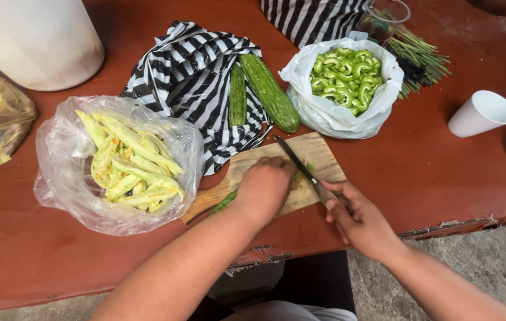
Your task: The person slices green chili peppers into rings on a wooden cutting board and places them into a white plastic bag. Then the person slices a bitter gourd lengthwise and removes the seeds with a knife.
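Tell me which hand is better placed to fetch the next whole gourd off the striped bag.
Probably the left hand. It only presses the vegetable on the cutting board, just below the whole gourds on the striped bag. The right hand grips the knife and sits farther away.

Soft, even daylight falls on the red table [419, 172]; shadows are faint, the view sharp, with slight bending toward the table's far corners.

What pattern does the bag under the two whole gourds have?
Black and white stripes, on the bag in the head view.
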